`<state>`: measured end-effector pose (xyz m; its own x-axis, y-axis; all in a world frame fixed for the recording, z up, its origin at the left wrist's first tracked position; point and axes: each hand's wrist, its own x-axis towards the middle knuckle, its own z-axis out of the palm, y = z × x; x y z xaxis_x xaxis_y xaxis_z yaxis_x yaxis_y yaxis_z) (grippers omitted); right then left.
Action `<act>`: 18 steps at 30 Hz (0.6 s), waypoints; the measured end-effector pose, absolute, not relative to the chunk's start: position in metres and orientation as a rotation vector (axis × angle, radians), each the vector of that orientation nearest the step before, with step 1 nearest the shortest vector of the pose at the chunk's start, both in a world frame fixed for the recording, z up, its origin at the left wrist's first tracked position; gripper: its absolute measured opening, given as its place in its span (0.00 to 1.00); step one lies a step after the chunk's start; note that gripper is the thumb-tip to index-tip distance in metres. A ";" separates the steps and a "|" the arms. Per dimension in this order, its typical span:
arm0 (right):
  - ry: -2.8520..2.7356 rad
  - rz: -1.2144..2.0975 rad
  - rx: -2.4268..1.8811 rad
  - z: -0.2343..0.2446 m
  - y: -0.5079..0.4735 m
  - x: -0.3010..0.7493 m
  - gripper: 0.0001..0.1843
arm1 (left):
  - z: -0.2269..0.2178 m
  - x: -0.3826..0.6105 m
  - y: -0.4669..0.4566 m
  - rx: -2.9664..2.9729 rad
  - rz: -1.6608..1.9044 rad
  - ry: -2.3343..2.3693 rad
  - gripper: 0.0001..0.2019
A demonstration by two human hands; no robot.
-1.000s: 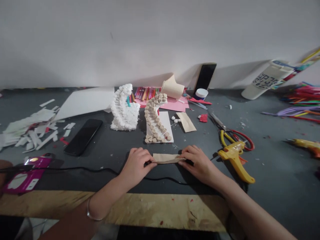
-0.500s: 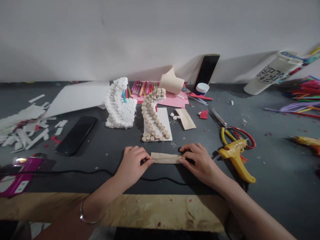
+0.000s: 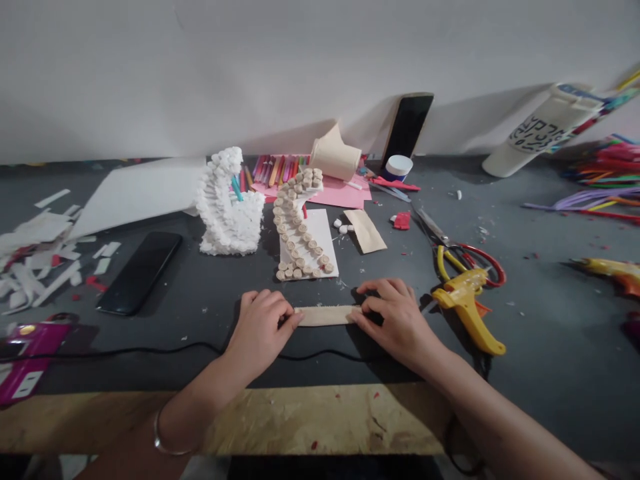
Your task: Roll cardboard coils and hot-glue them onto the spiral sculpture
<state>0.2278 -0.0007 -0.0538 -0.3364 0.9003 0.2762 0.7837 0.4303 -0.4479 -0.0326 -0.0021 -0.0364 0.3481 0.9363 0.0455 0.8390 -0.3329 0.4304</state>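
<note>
A folded beige strip (image 3: 326,315), perhaps crepe paper, lies across the dark table in front of me. My left hand (image 3: 265,327) pinches its left end between thumb and fingers. At the other end, my right hand (image 3: 393,320) has thumb and index finger closed on the strip. Just beyond it stands a white board shaped with rows of small beige rolled pieces (image 3: 300,233). To its left is a similar shape covered in white tufts (image 3: 233,213). A flat beige piece (image 3: 367,231) lies to the right, and a beige roll (image 3: 336,157) sits behind.
Scissors (image 3: 440,233) and a yellow glue gun (image 3: 467,310) lie close to my right hand. A black phone (image 3: 140,272) and white scraps (image 3: 45,257) are on the left. A black cable (image 3: 325,353) runs under my wrists. A white tumbler (image 3: 540,130) leans at the back right.
The strip's loose upper fold now lies flat, so it looks narrower and smoother. Both hands still hold its ends. The whole view has shifted slightly.
</note>
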 end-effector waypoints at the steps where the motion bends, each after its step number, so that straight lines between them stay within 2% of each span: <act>1: -2.201 0.317 -1.420 -0.054 0.000 0.227 0.11 | -0.036 -0.033 -0.002 2.303 0.407 1.569 0.15; 14: -2.175 0.364 -1.433 -0.058 0.003 0.228 0.15 | -0.038 -0.031 -0.001 2.330 0.360 1.591 0.15; 18: -2.166 0.371 -1.421 -0.056 0.002 0.227 0.10 | -0.040 -0.033 -0.001 2.359 0.404 1.613 0.12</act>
<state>0.2269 0.0019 -0.0559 -0.3152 0.9095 0.2710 0.7674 0.4122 -0.4910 -0.0326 -0.0008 -0.0399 0.3468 0.9342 0.0838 0.8636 -0.3529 0.3601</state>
